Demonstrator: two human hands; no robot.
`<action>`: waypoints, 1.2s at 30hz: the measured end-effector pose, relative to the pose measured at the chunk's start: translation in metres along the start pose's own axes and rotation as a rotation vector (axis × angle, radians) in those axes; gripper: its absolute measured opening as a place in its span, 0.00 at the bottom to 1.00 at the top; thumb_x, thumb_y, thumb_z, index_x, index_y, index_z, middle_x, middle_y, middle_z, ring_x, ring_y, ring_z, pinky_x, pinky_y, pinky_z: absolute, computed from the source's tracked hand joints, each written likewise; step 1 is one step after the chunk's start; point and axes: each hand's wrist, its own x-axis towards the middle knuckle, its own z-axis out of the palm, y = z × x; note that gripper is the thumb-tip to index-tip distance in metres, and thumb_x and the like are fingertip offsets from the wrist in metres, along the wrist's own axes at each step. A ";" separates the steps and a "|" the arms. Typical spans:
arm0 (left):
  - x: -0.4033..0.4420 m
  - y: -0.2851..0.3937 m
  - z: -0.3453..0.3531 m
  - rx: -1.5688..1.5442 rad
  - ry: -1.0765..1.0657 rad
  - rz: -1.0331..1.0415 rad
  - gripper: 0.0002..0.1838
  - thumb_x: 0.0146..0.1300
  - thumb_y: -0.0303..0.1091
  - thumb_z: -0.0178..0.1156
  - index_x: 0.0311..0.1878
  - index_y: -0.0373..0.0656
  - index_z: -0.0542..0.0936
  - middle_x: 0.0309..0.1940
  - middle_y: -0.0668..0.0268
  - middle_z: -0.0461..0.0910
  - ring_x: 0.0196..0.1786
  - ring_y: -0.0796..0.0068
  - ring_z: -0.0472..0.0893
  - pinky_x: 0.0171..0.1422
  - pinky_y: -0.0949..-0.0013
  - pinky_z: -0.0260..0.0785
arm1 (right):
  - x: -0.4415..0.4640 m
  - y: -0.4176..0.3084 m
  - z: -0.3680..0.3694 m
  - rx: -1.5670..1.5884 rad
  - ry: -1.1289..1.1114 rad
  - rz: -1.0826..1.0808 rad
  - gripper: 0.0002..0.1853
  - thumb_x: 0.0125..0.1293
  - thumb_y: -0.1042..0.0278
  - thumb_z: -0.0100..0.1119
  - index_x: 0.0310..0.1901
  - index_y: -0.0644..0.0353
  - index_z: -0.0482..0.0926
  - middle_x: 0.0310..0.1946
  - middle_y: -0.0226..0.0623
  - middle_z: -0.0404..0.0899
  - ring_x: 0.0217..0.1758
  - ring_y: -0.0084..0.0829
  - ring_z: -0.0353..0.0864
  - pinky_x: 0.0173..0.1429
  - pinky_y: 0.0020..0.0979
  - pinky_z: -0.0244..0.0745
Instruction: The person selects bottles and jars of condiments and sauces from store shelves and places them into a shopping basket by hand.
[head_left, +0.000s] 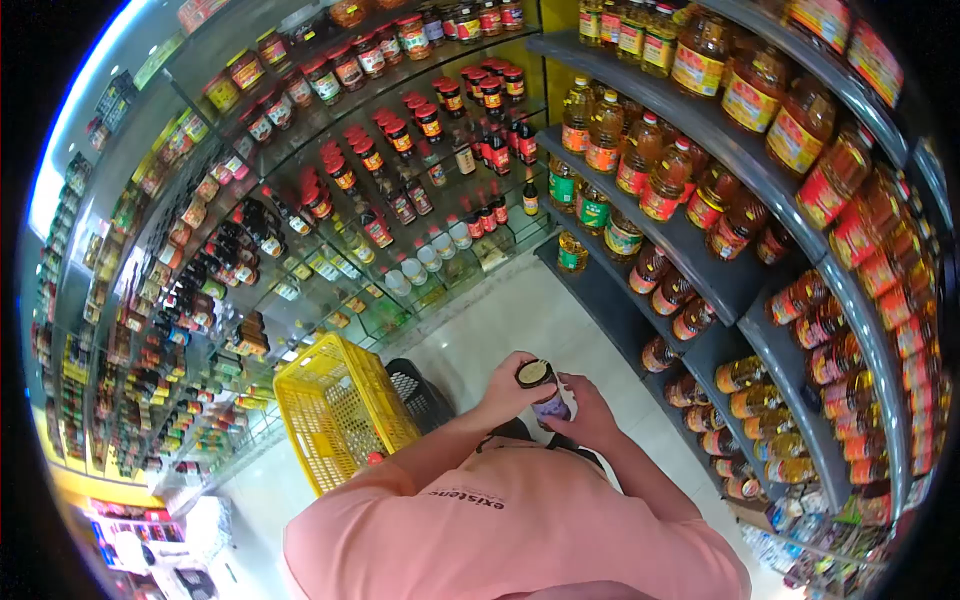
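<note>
A jar with a purple label and a dark lid with a pale round top is held in front of my body. My left hand is wrapped around its lid end from the left. From the right, my right hand has its fingers closed on the labelled side. The jar tilts a little, its lid facing up toward me. Parts of the label are hidden by my fingers.
A yellow plastic basket stands at my left, with a dark basket beside it. Glass shelves of jars and bottles line the front and left. Grey shelves with large oil bottles curve along the right. Pale tiles cover the floor.
</note>
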 end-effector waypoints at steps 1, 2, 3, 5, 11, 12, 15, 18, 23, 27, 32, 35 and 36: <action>0.006 0.004 0.001 -0.030 0.025 0.010 0.28 0.52 0.38 0.80 0.52 0.39 0.77 0.44 0.65 0.83 0.48 0.76 0.82 0.54 0.69 0.76 | 0.012 -0.002 -0.006 -0.004 -0.020 -0.009 0.44 0.53 0.54 0.78 0.68 0.63 0.68 0.55 0.51 0.79 0.61 0.52 0.77 0.65 0.47 0.73; 0.014 0.005 -0.002 -0.036 0.042 0.011 0.28 0.52 0.38 0.80 0.52 0.39 0.77 0.44 0.65 0.83 0.48 0.76 0.82 0.54 0.69 0.76 | 0.026 -0.007 -0.012 -0.067 -0.016 -0.085 0.44 0.52 0.55 0.78 0.68 0.63 0.68 0.54 0.52 0.79 0.60 0.54 0.77 0.65 0.48 0.72; 0.022 0.005 -0.006 0.040 0.041 0.000 0.28 0.52 0.37 0.80 0.52 0.39 0.77 0.44 0.66 0.82 0.49 0.76 0.81 0.56 0.68 0.76 | 0.041 -0.010 -0.016 -0.130 -0.007 -0.162 0.44 0.52 0.55 0.78 0.68 0.62 0.68 0.54 0.52 0.79 0.58 0.55 0.77 0.65 0.48 0.72; 0.040 0.006 -0.013 0.112 0.055 -0.011 0.28 0.53 0.36 0.79 0.53 0.39 0.76 0.45 0.67 0.81 0.50 0.77 0.80 0.57 0.68 0.75 | 0.067 -0.003 -0.009 -0.127 -0.029 -0.162 0.43 0.53 0.55 0.77 0.68 0.62 0.68 0.54 0.52 0.79 0.58 0.54 0.77 0.63 0.49 0.72; 0.103 0.009 -0.058 0.215 0.228 -0.022 0.30 0.53 0.38 0.80 0.55 0.39 0.75 0.45 0.65 0.80 0.50 0.75 0.80 0.56 0.66 0.76 | 0.168 0.016 0.027 -0.078 -0.011 -0.160 0.46 0.51 0.53 0.79 0.68 0.61 0.66 0.55 0.50 0.80 0.57 0.52 0.80 0.60 0.48 0.76; 0.116 0.007 -0.069 0.211 0.261 -0.015 0.33 0.50 0.40 0.81 0.55 0.38 0.75 0.47 0.62 0.79 0.51 0.71 0.80 0.57 0.65 0.75 | 0.187 0.015 0.029 -0.085 -0.017 -0.169 0.46 0.51 0.53 0.79 0.68 0.61 0.66 0.55 0.50 0.80 0.57 0.52 0.80 0.60 0.48 0.76; 0.162 -0.004 -0.108 0.141 0.293 0.098 0.37 0.50 0.41 0.81 0.60 0.38 0.74 0.53 0.59 0.76 0.53 0.67 0.79 0.58 0.65 0.74 | 0.252 0.009 0.030 -0.214 -0.054 -0.164 0.47 0.48 0.53 0.82 0.68 0.62 0.68 0.54 0.48 0.81 0.56 0.48 0.82 0.60 0.44 0.77; 0.189 0.009 -0.152 -0.073 0.233 0.195 0.38 0.56 0.36 0.77 0.68 0.40 0.69 0.59 0.59 0.73 0.54 0.68 0.77 0.57 0.66 0.74 | 0.320 -0.021 0.007 0.166 -0.050 -0.045 0.45 0.50 0.51 0.81 0.66 0.64 0.72 0.56 0.45 0.81 0.57 0.40 0.82 0.62 0.40 0.75; 0.223 -0.027 -0.230 -0.133 0.292 0.140 0.34 0.67 0.28 0.67 0.73 0.41 0.64 0.56 0.62 0.76 0.49 0.75 0.79 0.53 0.70 0.74 | 0.449 -0.010 -0.011 0.475 0.217 -0.241 0.48 0.50 0.68 0.83 0.71 0.63 0.65 0.61 0.41 0.77 0.63 0.37 0.78 0.70 0.39 0.72; 0.211 -0.121 -0.271 -0.173 0.442 -0.176 0.24 0.70 0.33 0.64 0.65 0.38 0.71 0.44 0.63 0.82 0.42 0.75 0.82 0.49 0.71 0.75 | 0.563 -0.048 -0.063 0.476 0.385 -0.486 0.46 0.55 0.75 0.79 0.74 0.64 0.61 0.65 0.42 0.73 0.69 0.35 0.73 0.74 0.41 0.67; 0.150 -0.230 -0.280 -0.309 0.665 -0.626 0.15 0.72 0.40 0.61 0.52 0.39 0.78 0.35 0.62 0.84 0.31 0.73 0.83 0.31 0.72 0.72 | 0.692 -0.103 -0.109 0.383 0.473 -0.624 0.44 0.60 0.79 0.73 0.76 0.62 0.59 0.60 0.43 0.78 0.62 0.33 0.80 0.67 0.37 0.75; 0.099 -0.291 -0.265 -0.340 0.764 -0.777 0.12 0.71 0.41 0.60 0.43 0.42 0.80 0.30 0.63 0.83 0.25 0.74 0.80 0.23 0.71 0.68 | 0.763 -0.117 -0.107 0.584 0.426 -0.668 0.44 0.60 0.75 0.75 0.76 0.59 0.60 0.62 0.44 0.78 0.65 0.33 0.78 0.69 0.38 0.74; 0.066 -0.357 -0.260 -0.343 0.781 -0.780 0.12 0.71 0.41 0.60 0.43 0.42 0.80 0.30 0.63 0.83 0.25 0.74 0.80 0.23 0.71 0.68 | 0.781 -0.122 -0.107 0.541 0.424 -0.640 0.45 0.60 0.78 0.74 0.76 0.59 0.59 0.62 0.45 0.77 0.64 0.33 0.79 0.67 0.36 0.74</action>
